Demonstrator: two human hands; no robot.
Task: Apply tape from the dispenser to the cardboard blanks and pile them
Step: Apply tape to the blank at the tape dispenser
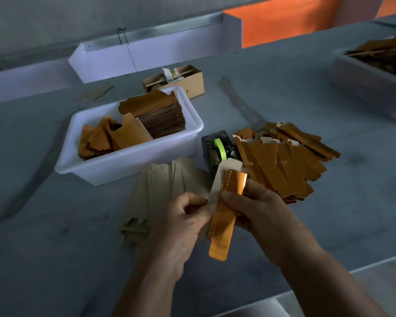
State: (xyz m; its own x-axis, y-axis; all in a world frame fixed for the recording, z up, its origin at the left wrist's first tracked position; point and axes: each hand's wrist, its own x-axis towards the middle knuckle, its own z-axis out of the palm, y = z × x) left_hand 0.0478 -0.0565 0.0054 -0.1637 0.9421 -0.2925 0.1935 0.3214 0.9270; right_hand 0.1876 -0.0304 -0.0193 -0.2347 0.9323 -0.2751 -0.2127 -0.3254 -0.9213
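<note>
— Two hands on one blank, is that where you are? Your left hand (188,216) pinches the pale flap side, and your right hand (256,209) grips the folded orange blank (224,216) from the other edge, thumb laid across it. Both are clamped on the same piece, held up over the near middle of the table (55,225).

— Which step would you call it?

— Folding and lining up, I judge. No strip of tape shows on your fingers, though it could be too small to tell. The tape dispenser (220,152) sits just beyond the blank's top end, green roll up, between the white bin (128,161) and the finished pile (284,161) toward the right edge.

— And next?

— Keep the fold shut with one hand and free the other to pull tape from the dispenser. Lay it over the seam, then drop the piece on that finished pile. The pale flat blanks (165,193) under your left hand look like the stock waiting.
</note>
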